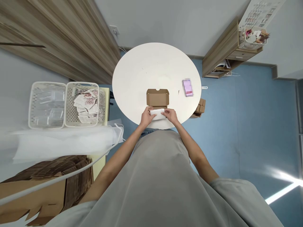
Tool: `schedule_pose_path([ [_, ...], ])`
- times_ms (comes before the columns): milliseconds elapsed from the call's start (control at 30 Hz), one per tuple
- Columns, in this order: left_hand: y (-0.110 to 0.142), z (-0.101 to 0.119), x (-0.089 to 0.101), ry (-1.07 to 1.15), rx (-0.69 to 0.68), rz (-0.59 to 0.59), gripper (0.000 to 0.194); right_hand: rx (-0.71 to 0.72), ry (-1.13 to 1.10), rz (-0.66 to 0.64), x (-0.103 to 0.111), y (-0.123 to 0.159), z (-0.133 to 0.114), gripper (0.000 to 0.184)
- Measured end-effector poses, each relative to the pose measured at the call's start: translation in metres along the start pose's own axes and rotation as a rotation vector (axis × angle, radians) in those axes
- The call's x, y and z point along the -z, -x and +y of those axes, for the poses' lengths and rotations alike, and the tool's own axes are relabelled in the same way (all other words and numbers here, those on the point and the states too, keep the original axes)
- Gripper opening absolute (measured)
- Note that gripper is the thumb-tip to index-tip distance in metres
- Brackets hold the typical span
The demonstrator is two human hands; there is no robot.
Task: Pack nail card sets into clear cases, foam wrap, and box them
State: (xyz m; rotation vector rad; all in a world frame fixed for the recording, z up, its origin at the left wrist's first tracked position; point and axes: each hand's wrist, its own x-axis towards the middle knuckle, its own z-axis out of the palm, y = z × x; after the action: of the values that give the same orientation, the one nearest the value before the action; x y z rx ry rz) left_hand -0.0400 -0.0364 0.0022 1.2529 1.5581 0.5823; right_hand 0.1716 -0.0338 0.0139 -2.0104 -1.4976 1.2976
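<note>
My left hand (pixel 147 116) and my right hand (pixel 170 115) both grip a small white packet (pixel 158 113) at the near edge of the round white table (pixel 142 72). Fingers of each hand are curled round the packet's ends. Just beyond the packet stands a small brown cardboard box (pixel 157 97) with its lid open.
A pink phone (pixel 187 87) lies on the table's right side. Two white mesh baskets (pixel 63 104) stand at the left, one holding several sachets. Flat brown cartons (pixel 47 186) are stacked at the lower left. More small boxes (pixel 200 107) sit on the blue floor.
</note>
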Motion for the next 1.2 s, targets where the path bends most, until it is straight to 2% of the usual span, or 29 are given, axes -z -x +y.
schedule_pose_path([
  [100, -0.012, -0.003, -0.017, 0.023, 0.117, 0.147, 0.050, -0.052, 0.027, -0.009, 0.000, -0.013, 0.001, 0.018],
  [200, -0.023, -0.008, -0.027, -0.048, 0.138, 0.208, 0.042, -0.113, 0.156, -0.014, -0.006, -0.028, -0.003, 0.012],
  [300, -0.029, -0.014, -0.033, -0.163, 0.111, 0.212, 0.039, -0.147, 0.318, -0.032, -0.015, -0.037, -0.008, 0.009],
  [433, -0.030, -0.017, -0.042, -0.284, 0.081, 0.193, 0.035, -0.163, 0.495, -0.080, -0.025, -0.040, -0.012, 0.015],
  [700, -0.038, -0.009, -0.053, -0.390, 0.096, 0.106, 0.034, -0.127, 0.631, -0.114, -0.031, -0.042, -0.013, 0.022],
  [800, -0.036, -0.006, -0.047, -0.489, 0.112, 0.067, 0.032, -0.086, 0.634, -0.119, -0.025, -0.041, -0.011, 0.020],
  [867, -0.034, -0.006, -0.038, -0.513, 0.090, 0.095, 0.033, -0.079, 0.581, -0.069, -0.013, -0.040, -0.008, 0.022],
  [1000, -0.044, -0.011, -0.009, -0.369, 0.061, 0.298, 0.044, -0.062, 0.350, 0.156, 0.019, -0.047, 0.000, 0.035],
  [1067, -0.059, -0.012, 0.006, -0.259, 0.092, 0.362, 0.052, -0.031, 0.237, 0.207, 0.030, -0.057, 0.001, 0.036],
  [1133, -0.077, -0.010, 0.016, -0.158, 0.134, 0.340, 0.059, -0.027, 0.158, 0.180, 0.034, -0.068, -0.001, 0.039],
  [1200, -0.092, -0.005, 0.022, -0.074, 0.176, 0.266, 0.063, -0.034, 0.104, 0.105, 0.033, -0.079, -0.005, 0.039],
])
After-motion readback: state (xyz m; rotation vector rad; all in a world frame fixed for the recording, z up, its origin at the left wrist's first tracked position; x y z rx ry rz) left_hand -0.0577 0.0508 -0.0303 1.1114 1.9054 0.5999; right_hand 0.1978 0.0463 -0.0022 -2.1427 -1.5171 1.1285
